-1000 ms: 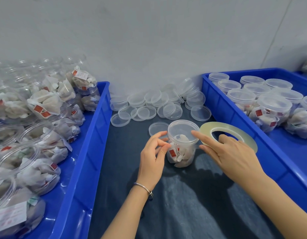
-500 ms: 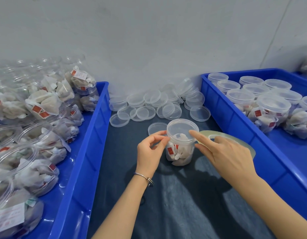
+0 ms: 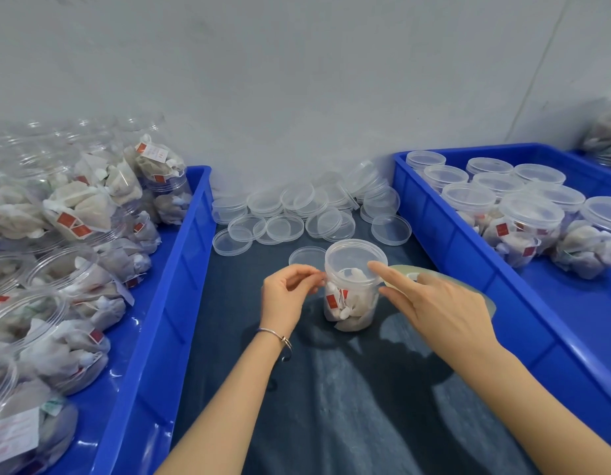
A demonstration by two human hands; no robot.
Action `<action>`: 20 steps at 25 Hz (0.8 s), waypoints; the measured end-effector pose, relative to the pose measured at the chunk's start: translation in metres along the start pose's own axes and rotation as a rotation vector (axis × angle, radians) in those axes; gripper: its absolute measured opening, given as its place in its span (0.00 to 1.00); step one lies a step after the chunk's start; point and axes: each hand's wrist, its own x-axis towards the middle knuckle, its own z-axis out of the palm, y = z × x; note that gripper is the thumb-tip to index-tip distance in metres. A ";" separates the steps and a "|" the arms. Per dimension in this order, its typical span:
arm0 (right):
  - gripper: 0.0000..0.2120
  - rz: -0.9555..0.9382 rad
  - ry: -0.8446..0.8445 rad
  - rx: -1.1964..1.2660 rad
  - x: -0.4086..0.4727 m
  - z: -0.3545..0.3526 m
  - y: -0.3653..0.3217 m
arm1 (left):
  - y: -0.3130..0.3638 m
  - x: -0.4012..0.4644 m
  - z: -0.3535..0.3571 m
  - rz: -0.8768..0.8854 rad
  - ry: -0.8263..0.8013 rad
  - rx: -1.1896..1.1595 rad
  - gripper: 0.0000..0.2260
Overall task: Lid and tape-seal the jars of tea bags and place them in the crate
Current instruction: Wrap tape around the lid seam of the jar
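Observation:
A clear jar of tea bags stands upright on the dark cloth with a clear lid on top. My left hand is at the lid's left rim, thumb and fingers pinched together on what seems to be the clear tape's end. My right hand holds the flat, pale green tape roll just right of the jar. Its index finger is stretched out onto the lid's right rim. The hand hides most of the roll. The blue crate on the right holds several lidded jars.
A second blue crate on the left is piled with open jars of tea bags. Several loose clear lids lie against the wall behind the jar, and one lid sits just behind it. Dark cloth covers the table toward me.
My right hand has lowered the tape roll flatter and brought it closer to the jar. My left hand's fingers have drawn in to the lid's left rim.

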 end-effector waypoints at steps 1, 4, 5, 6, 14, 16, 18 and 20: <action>0.28 0.006 -0.028 -0.022 -0.001 0.000 0.000 | -0.001 -0.004 0.000 -0.036 0.014 -0.029 0.07; 0.27 0.032 -0.107 -0.025 -0.001 0.000 -0.002 | -0.005 -0.030 0.007 0.049 0.188 0.005 0.09; 0.27 0.042 -0.118 -0.015 0.000 -0.001 -0.002 | -0.005 -0.042 0.012 0.107 0.182 0.049 0.09; 0.26 0.049 -0.123 -0.010 0.000 -0.002 -0.002 | -0.003 -0.052 0.019 0.137 0.110 0.093 0.13; 0.23 0.100 -0.173 0.048 0.003 -0.010 -0.010 | 0.010 -0.022 0.058 -0.003 -0.104 0.275 0.49; 0.26 0.112 -0.203 0.080 0.005 -0.012 -0.012 | 0.011 -0.015 0.057 -0.008 -0.078 0.276 0.44; 0.32 0.139 -0.329 0.157 0.007 -0.015 -0.009 | 0.007 -0.012 0.049 0.022 -0.101 0.243 0.42; 0.33 0.161 -0.549 0.287 0.008 -0.026 -0.003 | 0.005 -0.012 0.040 0.052 -0.138 0.255 0.42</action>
